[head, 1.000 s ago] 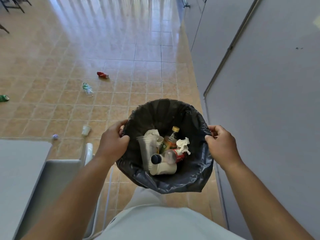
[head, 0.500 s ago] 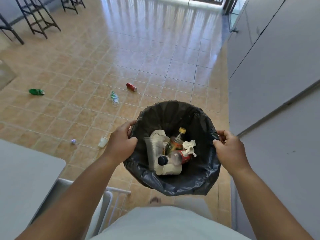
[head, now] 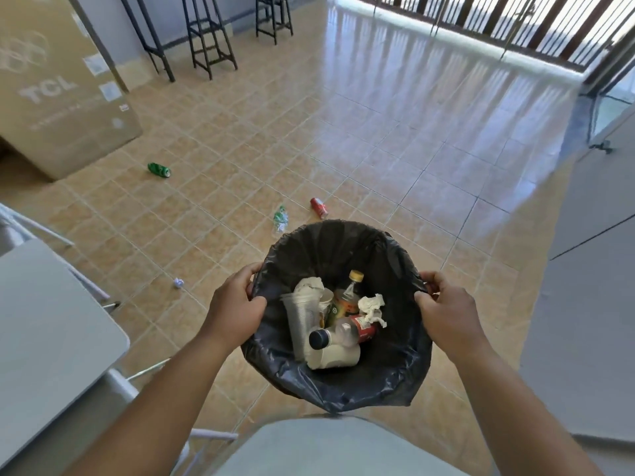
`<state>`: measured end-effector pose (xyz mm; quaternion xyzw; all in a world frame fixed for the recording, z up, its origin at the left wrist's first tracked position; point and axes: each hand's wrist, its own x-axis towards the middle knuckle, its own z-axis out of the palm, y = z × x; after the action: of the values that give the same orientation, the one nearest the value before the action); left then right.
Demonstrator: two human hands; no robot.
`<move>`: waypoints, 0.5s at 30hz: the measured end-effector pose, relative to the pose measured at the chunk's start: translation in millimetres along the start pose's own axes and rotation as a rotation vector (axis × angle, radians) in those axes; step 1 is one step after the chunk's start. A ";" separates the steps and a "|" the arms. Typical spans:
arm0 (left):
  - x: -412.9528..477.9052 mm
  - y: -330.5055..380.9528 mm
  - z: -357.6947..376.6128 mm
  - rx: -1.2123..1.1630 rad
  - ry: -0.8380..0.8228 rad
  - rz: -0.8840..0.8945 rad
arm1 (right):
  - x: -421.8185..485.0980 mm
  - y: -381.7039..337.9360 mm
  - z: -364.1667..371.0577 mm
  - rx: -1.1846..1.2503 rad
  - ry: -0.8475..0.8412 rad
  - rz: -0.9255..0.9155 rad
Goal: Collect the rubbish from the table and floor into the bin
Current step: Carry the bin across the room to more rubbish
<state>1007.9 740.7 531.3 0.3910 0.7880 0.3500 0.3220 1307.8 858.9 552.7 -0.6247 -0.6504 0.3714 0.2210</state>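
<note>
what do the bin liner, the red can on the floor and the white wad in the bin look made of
Bin liner: thin black plastic film, glossy, by its crinkles and sheen. Red can: probably painted metal, a small printed cylinder, too distant to be sure. White wad: crumpled tissue or paper, matte with soft, ragged folds.

Large cardboard box [head: 51, 87] marked TCL at far left, against wall. Black stools [head: 209, 36] beyond it. Barred gate [head: 481, 22] along far right.

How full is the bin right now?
Partly full. The bin holds bottles, cups and crumpled paper only at its bottom; bare black liner shows well above them, up to the rim gripped by both hands.
</note>
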 end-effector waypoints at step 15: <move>190.6 -12.7 -35.1 -0.049 0.196 -0.132 | 247.8 -100.4 101.0 -0.140 -0.216 -0.075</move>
<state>882.8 884.9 495.8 0.2942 0.8310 0.3836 0.2751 1136.6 1085.7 521.9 -0.5702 -0.7177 0.3814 0.1194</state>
